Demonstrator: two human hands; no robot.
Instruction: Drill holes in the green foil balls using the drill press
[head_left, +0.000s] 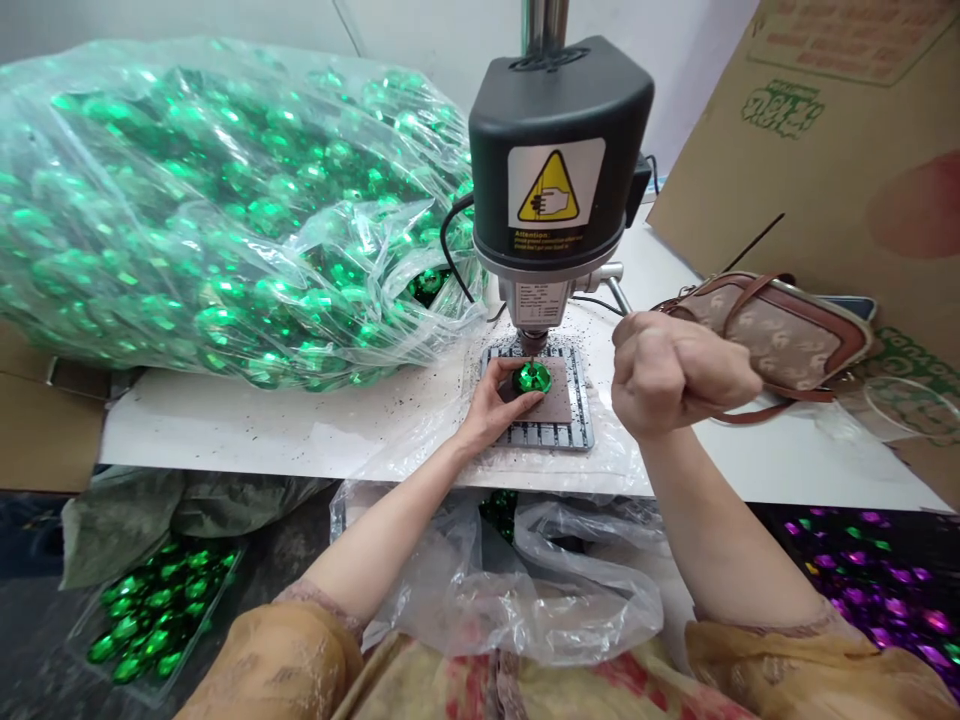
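A green shiny faceted ball (533,378) rests on a brown board (547,408) on the slotted metal base of a bench drill press (561,150). My left hand (491,405) pinches the ball from the left, thumb in front and fingers behind. The drill bit comes down onto the top of the ball; whether it has entered it I cannot tell. At the right of the machine, my right hand (679,375) is closed in a fist round the end of the feed lever (616,290). Its grip hides the lever's tip.
A big clear bag of green balls (247,220) fills the table's left. To the right stand a patterned handbag (780,325), a clear cup (911,408) and a cardboard box (847,130). Dark shavings litter the white table (247,420). Below are a tray (214,620) of green balls and a plastic bag (585,600).
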